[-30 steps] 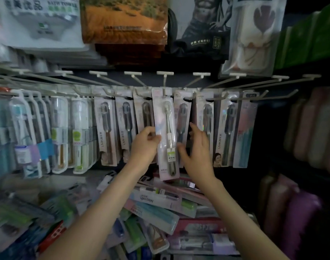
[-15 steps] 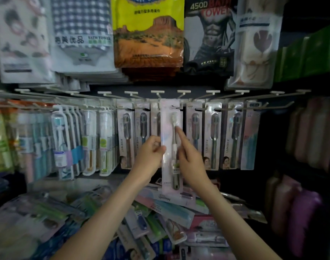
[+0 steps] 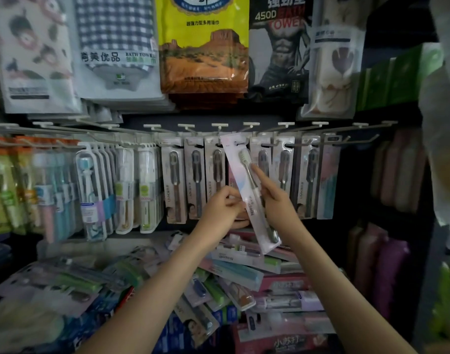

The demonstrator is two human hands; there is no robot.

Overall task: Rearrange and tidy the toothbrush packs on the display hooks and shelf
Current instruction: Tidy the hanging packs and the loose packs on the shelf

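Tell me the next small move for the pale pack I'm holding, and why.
Probably swing its lower end left until it hangs straight. The pale pack is tilted, top left, bottom right, while the dark-brush packs beside it hang upright. The left hand pinches its left edge; the right hand holds its right edge, one finger along its front. Whether its hole is hooked, I cannot tell.

White display hooks (image 3: 220, 126) run across the middle of the frame in front of me, hung with upright toothbrush packs (image 3: 174, 182). Lower down, the shelf (image 3: 78, 247) carries a jumbled heap of loose packs (image 3: 234, 273), lying flat and crossed.
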